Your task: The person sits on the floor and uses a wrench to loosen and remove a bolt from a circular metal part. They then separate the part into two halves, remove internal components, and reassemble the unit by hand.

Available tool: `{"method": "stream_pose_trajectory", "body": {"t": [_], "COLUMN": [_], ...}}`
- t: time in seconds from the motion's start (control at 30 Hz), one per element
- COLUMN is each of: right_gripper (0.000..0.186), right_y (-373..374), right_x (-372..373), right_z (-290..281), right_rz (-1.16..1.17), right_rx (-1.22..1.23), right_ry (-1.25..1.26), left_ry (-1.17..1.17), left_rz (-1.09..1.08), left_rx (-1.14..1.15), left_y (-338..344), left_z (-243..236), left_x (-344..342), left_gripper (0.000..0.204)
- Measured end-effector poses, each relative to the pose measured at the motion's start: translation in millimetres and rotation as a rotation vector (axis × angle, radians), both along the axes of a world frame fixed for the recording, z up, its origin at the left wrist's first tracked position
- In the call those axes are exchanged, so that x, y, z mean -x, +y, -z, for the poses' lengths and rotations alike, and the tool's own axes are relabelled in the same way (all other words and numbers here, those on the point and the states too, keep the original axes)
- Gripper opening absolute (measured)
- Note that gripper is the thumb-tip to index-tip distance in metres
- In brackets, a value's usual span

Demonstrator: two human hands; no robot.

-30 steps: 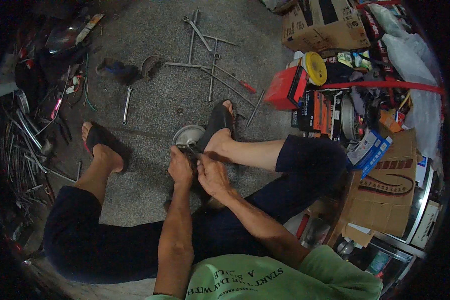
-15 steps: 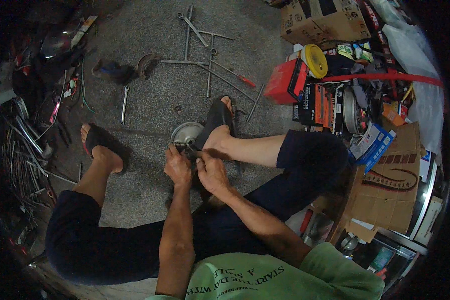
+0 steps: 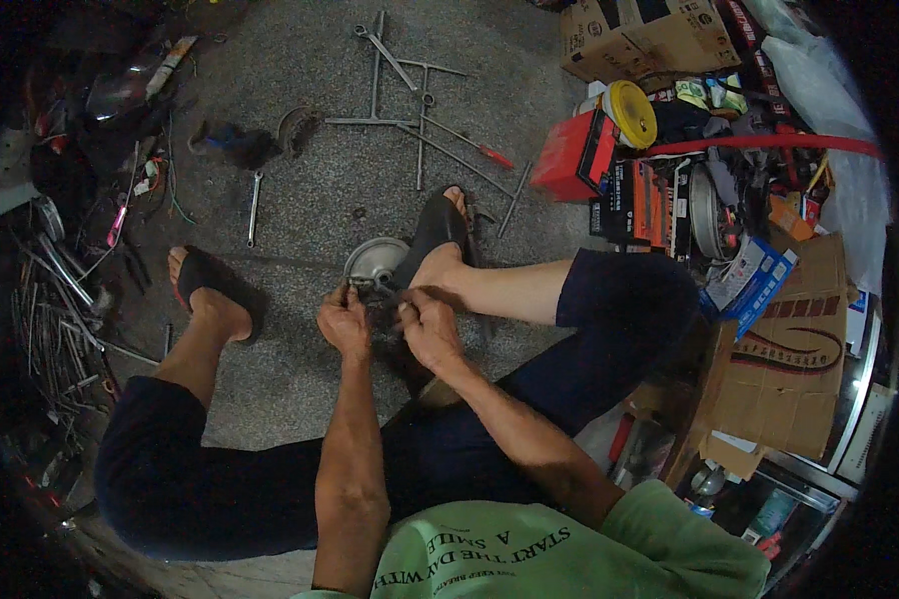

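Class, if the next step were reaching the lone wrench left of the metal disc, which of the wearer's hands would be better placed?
Probably the left hand: it is nearer the wrench, while the right hand sits farther to the right. Both are close to the metal disc.

- You have two bare hands: a left hand [image 3: 346,321] and a right hand [image 3: 430,331].
- You wear two black open-toed slippers [image 3: 436,228].
- Before you, one round grey metal drum [image 3: 378,258].
- Three silver T-handled metal bars [image 3: 375,121].
- At least two silver metal wrenches [image 3: 255,210].
- To your right, one yellow round lid [image 3: 630,113], one red-and-black rectangular box [image 3: 571,160], two large brown cardboard boxes [image 3: 789,389].
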State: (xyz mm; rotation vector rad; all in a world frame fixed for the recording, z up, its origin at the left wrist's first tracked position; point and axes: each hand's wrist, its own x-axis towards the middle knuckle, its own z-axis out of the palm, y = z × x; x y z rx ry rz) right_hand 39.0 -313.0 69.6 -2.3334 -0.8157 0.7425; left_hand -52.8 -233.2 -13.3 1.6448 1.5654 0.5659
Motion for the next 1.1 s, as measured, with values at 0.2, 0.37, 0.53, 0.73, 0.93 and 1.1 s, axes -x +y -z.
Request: {"method": "stream_pose_trajectory", "body": {"t": [0.2,0.37,0.53,0.73,0.93,1.1], "right_gripper": [0.023,0.023,0.023,0.023,0.024,0.024], "right_y": [-1,3,7,11,14,14], "right_x": [-2,-3,-5,-6,-1,-1], "right_z": [5,-5,-17,-37,-45,-46], "right_rz": [0.028,0.013,-0.009,-0.173,-0.205,-0.244], "right_rx": [-0.042,-0.026,0.002,0.062,0.095,0.131], "right_ry": [0.050,0.017,-0.014,-0.120,-0.101,-0.068], "left_ry": [0.065,0.021,-0.105,-0.169,-0.140,0.074], "left_rz": [0.060,-0.041,-0.195,-0.226,-0.184,-0.086], "left_rx": [0.044,-0.015,0.049,0.164,-0.010,0.057], "left_y": [1,-11,-17,-13,-15,-7], "left_z": [-15,-7,0,-10,1,-22], "left_x": [-2,-2,-6,-7,-5,-6], "left_gripper": [0.023,0.023,0.022,0.022,0.022,0.022]}}
